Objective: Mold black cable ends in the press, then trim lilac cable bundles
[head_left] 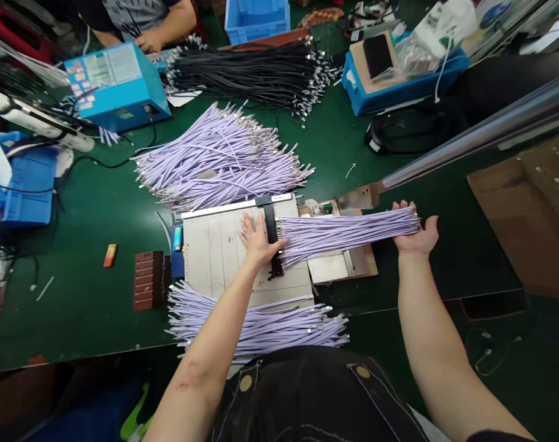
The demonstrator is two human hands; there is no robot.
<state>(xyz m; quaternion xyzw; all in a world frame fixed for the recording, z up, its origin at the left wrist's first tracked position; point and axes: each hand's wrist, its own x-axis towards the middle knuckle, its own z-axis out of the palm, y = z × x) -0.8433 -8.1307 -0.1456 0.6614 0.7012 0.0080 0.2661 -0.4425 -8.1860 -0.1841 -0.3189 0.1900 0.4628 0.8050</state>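
Observation:
A flat bundle of lilac cables (343,233) with metal-tipped ends lies across the right part of a guillotine paper cutter (210,252). Its left ends meet a black stop bar (270,239) on the board. My left hand (259,240) is open, fingers spread on the board, thumb reaching over the bar to the bundle's left end. At the other end, my right hand (415,236) is open with the palm turned up, its fingers stretched beyond the cables and its thumb apart; the cable ends rest against the palm. The cutter's blade arm (467,135) is raised at the right.
More lilac cables are heaped behind the cutter (219,159) and at the front edge (279,328). Black cables (246,73), a blue machine (118,86) and a blue tray (357,92) stand farther back. Another person's hand (150,40) is at the top left. A lighter (110,255) lies left.

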